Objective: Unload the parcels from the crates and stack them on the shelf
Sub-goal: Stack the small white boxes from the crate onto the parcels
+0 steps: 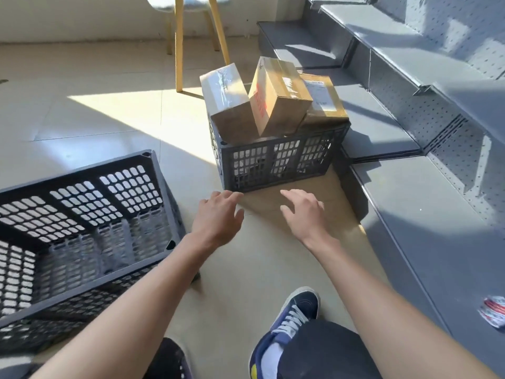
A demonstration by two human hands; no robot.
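Observation:
A dark grey slatted crate (276, 162) stands on the floor ahead of me. Three brown cardboard parcels stick out of its top: a taped one (226, 105) on the left, one with red print (278, 97) leaning in the middle, and one with a white label (323, 102) on the right. My left hand (218, 214) and my right hand (303, 212) reach forward side by side just short of the crate's near wall, fingers relaxed and spread, holding nothing. The grey metal shelf (410, 192) runs along the right, its low boards bare beside the crate.
A second dark crate (82, 231) lies tilted at my left, no parcels visible inside. A yellow-legged chair (196, 36) stands behind the loaded crate. A small red-and-white packet (494, 310) lies on the shelf at the right edge. My shoe (295, 315) is below.

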